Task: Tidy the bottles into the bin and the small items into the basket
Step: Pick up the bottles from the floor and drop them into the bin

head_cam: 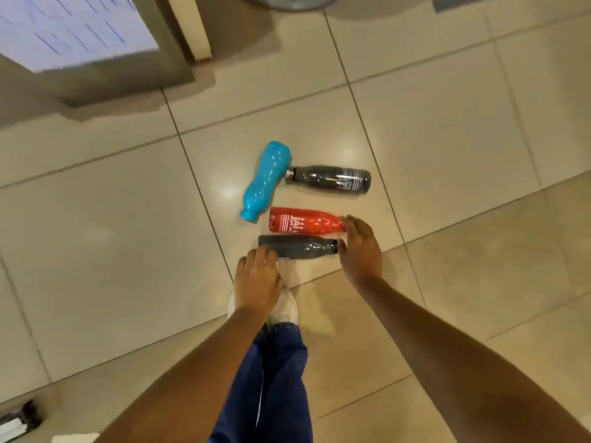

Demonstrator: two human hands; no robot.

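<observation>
Both bare forearms stretch down from the near edge of the view, over a leg in blue trousers (271,378) and a white shoe (287,310), toward four bottles lying on their sides on the glossy beige tiled floor (447,139). The left hand (258,279) has its fingers straight and slightly spread. Its tips rest on the base end of the plain dark grey metal bottle (297,247), which lies closest to the foot. The right hand (361,251) is flat too, fingers straight and close together, set against the neck ends of that bottle and of the red metal bottle with white lettering (303,224) just beyond it. Neither hand curls round anything.

Farther out, a bright blue ribbed plastic bottle (265,180) lies slantwise. A dark bottle with white print (332,179) has its silver neck touching the blue one's side. No bin or basket can be made out for certain, though a grey rounded shape (287,1) at the floor's far edge may be one.

The person looks about to gather the two near bottles between the palms. Smooth round bottles squeezed end-on by flat hands could slip out sideways and roll across the tiles. A nudged red bottle could also knock into the blue one.
</observation>
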